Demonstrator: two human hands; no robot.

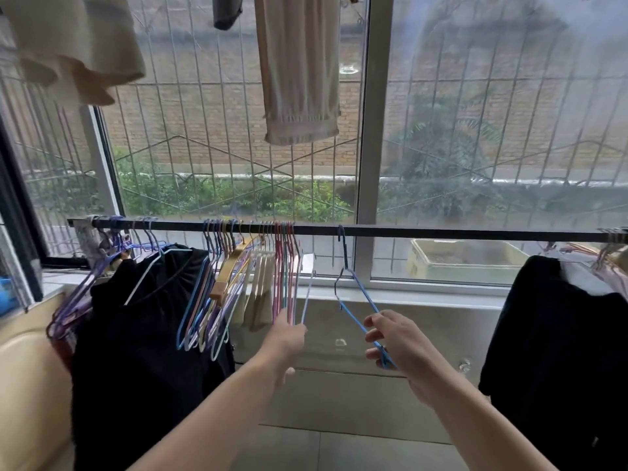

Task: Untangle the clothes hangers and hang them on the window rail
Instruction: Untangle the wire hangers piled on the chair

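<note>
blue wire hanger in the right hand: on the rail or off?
On: blue wire hanger has its hook over the black window rail; right hand grips its lower edge.

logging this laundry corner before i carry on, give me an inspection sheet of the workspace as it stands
surface: black window rail runs level across the window.
job's things: blue wire hanger hooked on rail alone; bunch of coloured wire hangers crowded left.
clutter: black garment on a hanger; beige plastic tub outside.
grips: left hand pinches a pale wire hanger; right hand holds the blue one.
cables: nothing seen.
surroundings: metal window grille, brick wall.
</note>
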